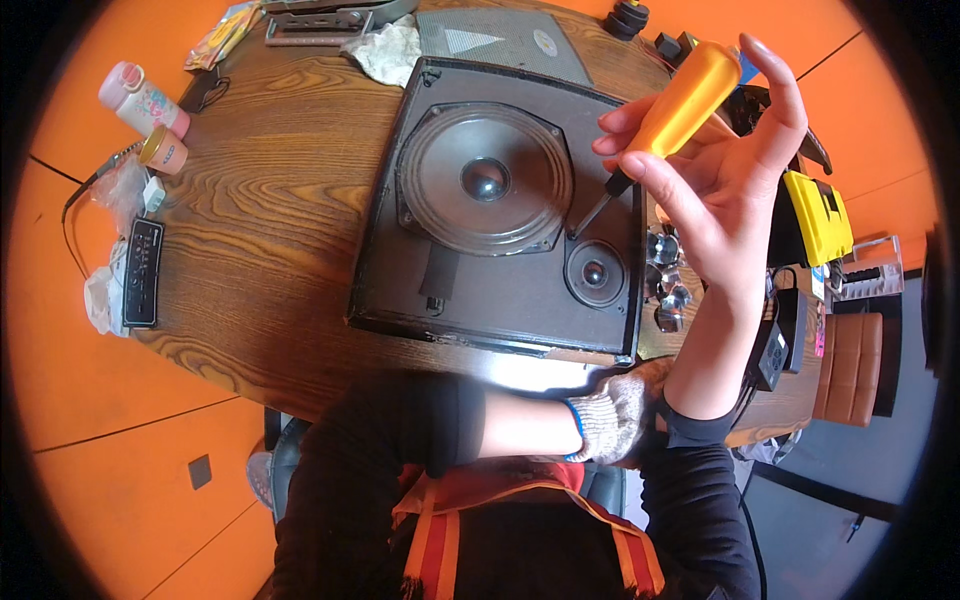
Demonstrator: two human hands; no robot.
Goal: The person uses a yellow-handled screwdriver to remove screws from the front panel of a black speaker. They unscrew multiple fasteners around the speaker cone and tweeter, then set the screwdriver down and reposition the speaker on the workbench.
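Right hand (728, 190) pinches yellow-handled metal screwdriver (690, 100), tip at black boxy speaker (490, 290) on wood-grain bench (260, 200). Likely screw-turning; next needs steady twisting. Knit-gloved left hand (620, 415) by right forearm (718, 345), grip unclear.

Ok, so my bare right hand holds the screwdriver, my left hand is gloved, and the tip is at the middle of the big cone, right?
Not quite: in the head view, the tip is at the lower right edge of the big cone, near the small cone, not in the middle. Your bare right hand does hold the screwdriver, and your left hand is gloved.
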